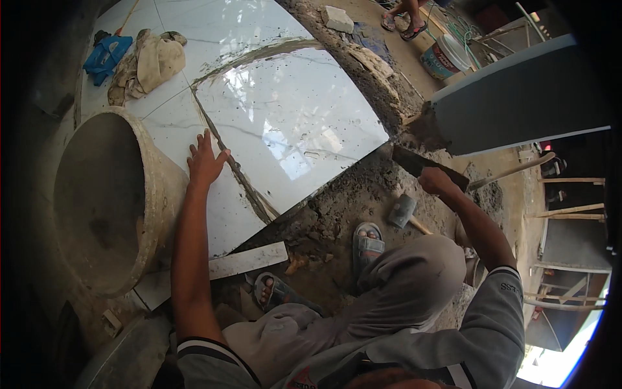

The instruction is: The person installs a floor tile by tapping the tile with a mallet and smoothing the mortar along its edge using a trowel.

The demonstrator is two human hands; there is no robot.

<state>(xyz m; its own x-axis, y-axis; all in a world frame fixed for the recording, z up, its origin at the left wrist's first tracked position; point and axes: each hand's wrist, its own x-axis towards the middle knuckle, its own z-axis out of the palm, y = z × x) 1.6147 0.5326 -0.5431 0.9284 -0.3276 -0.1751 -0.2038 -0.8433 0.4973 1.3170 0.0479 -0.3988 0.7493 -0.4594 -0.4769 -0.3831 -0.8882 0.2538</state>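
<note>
My left hand [207,162] rests with fingers spread on a glossy white marbled tile [214,220], close to the mortar-smeared joint. Across that joint lies a large white tile [304,117], dotted with specks and edged with wet grey mortar [240,175]. My right hand [442,183] is closed round a dark, long-bladed trowel [414,162]; its handle is hidden in my grip. The blade's far end sits by the large tile's right corner, over rough mortar; contact cannot be made out. Below the trowel, a rubber mallet [403,211] with a wooden handle lies on the ground.
A big grey tub [152,194] stands on the left tiles. Beyond it are a blue bag [107,58] and a dirty cloth [159,61]. A narrow white strip [249,260] lies near my feet. At right are a grey slab [525,94], a bucket [447,57] and another person's feet [413,29].
</note>
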